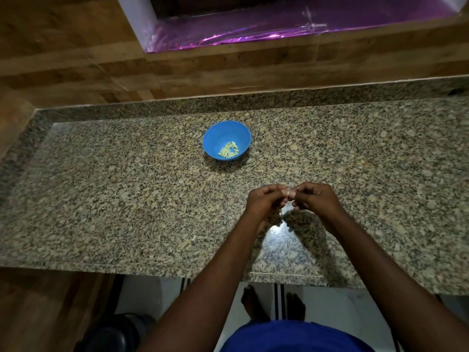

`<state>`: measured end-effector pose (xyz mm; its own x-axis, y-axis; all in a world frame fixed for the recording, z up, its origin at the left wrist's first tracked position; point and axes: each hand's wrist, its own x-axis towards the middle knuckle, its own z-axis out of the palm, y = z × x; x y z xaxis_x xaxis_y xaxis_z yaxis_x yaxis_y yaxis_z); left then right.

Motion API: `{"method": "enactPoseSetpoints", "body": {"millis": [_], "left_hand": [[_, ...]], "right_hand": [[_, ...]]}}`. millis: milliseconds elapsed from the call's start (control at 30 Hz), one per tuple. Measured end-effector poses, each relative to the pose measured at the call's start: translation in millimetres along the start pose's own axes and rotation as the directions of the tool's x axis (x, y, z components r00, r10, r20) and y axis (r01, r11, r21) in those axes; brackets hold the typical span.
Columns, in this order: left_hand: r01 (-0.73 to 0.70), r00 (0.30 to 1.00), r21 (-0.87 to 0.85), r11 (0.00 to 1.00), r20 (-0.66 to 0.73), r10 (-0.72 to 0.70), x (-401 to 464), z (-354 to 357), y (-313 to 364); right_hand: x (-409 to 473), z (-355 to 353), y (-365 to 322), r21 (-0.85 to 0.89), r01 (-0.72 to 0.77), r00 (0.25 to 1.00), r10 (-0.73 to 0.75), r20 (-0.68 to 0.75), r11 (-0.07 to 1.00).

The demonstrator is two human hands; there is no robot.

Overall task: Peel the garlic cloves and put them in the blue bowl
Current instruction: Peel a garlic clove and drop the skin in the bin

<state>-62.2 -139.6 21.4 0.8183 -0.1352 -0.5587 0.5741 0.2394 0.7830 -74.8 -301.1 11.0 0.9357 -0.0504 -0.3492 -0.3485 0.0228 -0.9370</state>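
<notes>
We record one speckled granite surface, seen from above, backed by wood-patterned wall panels and a recess lined with shiny purple foil.

Item: blue bowl. It stands upright on the surface, toward the back wall and left of the hands, well apart from them. Inside, on the near right of its floor, lies a small heap of pale yellow-green peeled cloves.

Item: garlic clove. We see it held in the air above the surface, between the two hands, near the front half of the surface. Only a small pale part shows between the fingertips; whether skin remains on it we cannot tell.

Item: left hand. Its grip is closed tight, fingers curled, thumb and fingertips pinching the left end of the clove.

Item: right hand. Its grip is likewise closed, fingers curled, fingertips pinching the right end of the same clove. The two hands nearly touch at the clove.

Also noted: both bare forearms reaching in from the lower edge, a blue garment below them, and bare feet on a pale floor beneath the surface edge.
</notes>
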Motion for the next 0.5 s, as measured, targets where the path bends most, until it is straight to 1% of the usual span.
{"method": "enactPoseSetpoints", "body": {"millis": [67, 133, 200, 300, 400, 500], "left_hand": [[-0.071, 0.997, 0.073, 0.995, -0.038, 0.074, -0.6, 2.6, -1.1], [-0.138, 0.988, 0.140, 0.980, -0.045, 0.146, -0.5, 2.9, -2.3], [-0.175, 0.982, 0.177, 0.969, -0.042, 0.185, -0.8, 2.5, -2.4], [-0.184, 0.979, 0.235, 0.954, -0.049, 0.200, -0.3, 1.8, -2.6], [-0.168, 0.980, 0.229, 0.959, -0.063, 0.187, -0.2, 0.5, -4.4], [-0.125, 0.987, 0.219, 0.968, -0.073, 0.144, 1.9, -2.7, -6.9]], "right_hand": [[-0.1, 1.3, -1.2, 0.008, -0.032, 0.999, 0.032, -0.018, 0.999], [-1.1, 1.7, -2.4, 0.027, -0.055, 0.998, 0.056, -0.019, 0.998], [-2.1, 1.0, -2.6, 0.036, -0.075, 0.997, 0.076, -0.023, 0.997], [-2.1, 1.8, -2.3, 0.015, -0.097, 0.995, 0.098, -0.017, 0.995], [-2.5, 1.6, -0.5, 0.028, -0.100, 0.995, 0.100, -0.006, 0.995], [-3.5, 1.8, 0.9, 0.034, -0.102, 0.994, 0.103, -0.029, 0.994]]}}
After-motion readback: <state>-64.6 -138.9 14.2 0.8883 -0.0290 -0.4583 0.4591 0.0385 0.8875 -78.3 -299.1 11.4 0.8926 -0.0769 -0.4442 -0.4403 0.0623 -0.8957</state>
